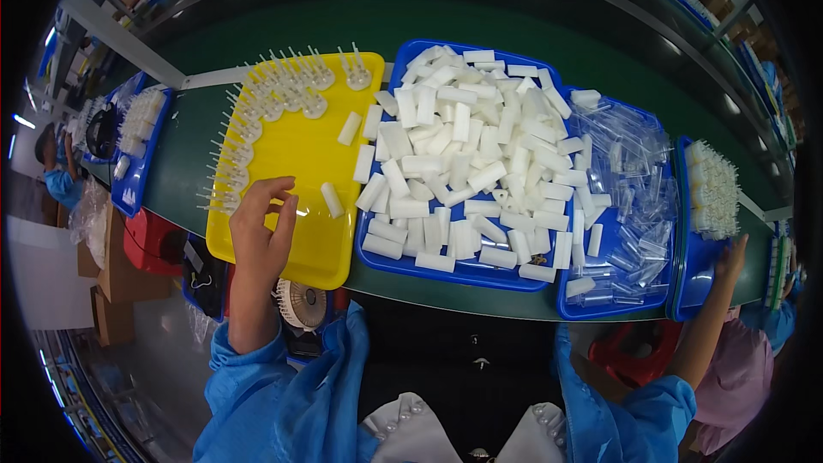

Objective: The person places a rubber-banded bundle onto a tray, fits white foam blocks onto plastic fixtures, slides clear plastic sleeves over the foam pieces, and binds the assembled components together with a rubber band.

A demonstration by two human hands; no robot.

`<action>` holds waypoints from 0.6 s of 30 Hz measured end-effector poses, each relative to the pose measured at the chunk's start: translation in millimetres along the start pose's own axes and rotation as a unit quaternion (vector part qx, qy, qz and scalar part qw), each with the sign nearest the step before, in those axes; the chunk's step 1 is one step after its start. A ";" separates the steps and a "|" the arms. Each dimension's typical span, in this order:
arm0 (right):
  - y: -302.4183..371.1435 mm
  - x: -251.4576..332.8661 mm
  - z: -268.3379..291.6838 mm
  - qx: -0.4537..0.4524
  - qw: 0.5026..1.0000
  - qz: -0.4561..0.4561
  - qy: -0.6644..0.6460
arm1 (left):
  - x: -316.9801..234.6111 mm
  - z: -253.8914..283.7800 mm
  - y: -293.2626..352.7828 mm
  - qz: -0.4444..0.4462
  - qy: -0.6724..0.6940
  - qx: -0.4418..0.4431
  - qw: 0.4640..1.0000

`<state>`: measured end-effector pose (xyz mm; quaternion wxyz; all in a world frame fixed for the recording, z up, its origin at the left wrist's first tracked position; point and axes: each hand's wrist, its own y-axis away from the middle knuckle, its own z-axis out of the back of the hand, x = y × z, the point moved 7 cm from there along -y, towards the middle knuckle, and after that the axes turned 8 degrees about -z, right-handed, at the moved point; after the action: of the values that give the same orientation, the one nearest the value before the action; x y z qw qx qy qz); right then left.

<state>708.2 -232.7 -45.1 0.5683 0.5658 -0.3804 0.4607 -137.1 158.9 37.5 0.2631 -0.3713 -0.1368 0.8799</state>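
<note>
My left hand (264,227) hovers over the near left part of a yellow tray (300,244). Its thumb and bent forefinger are apart, and nothing shows between them. Round white pieces with upright pins (287,86) line the far and left sides of this tray. Beside the hand lies a loose white block (332,200); another white block (349,129) is farther back. Far to the right, my right hand (731,262) reaches to the edge of a blue tray (699,279), just below a cluster of white pronged pieces (713,189). Its fingers are too small and turned away to read.
In the middle a blue tray (403,263) is heaped with white blocks (480,137). Right of it, another blue tray (570,309) holds clear plastic tubes (639,163). A blue tray (129,189) with white pieces stands at the far left. A small fan (300,303) sits below the bench edge.
</note>
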 end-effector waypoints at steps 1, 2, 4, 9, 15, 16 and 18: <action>8.9 8.6 9.8 -0.071 0.997 0.028 0.013 | 3.0 1.8 -4.8 -0.005 -0.045 0.013 0.999; 24.9 12.1 5.8 -0.072 0.997 0.026 0.015 | 8.1 1.5 -9.0 -0.011 -0.089 0.028 0.996; 124.6 50.3 -36.9 -0.073 0.966 0.244 0.048 | 22.7 9.6 -13.2 -0.026 -0.161 0.044 0.986; 336.6 61.2 -138.1 0.124 0.912 0.383 0.078 | 70.8 13.0 -15.5 0.053 -0.464 0.188 0.864; 514.5 -2.3 -254.6 0.368 0.734 0.501 0.273 | 99.1 18.1 -4.7 0.056 -0.485 0.176 0.855; 525.0 -14.1 -266.8 0.404 0.734 0.467 0.284 | 100.3 18.9 -6.4 0.056 -0.482 0.167 0.858; 528.5 -37.0 -284.1 0.421 0.747 0.430 0.281 | 98.5 20.2 -7.2 0.054 -0.474 0.151 0.866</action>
<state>168.1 12.0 54.3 0.0951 0.3688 -0.1742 0.9081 -206.9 219.5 -2.8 0.1720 0.1283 -0.0901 0.9726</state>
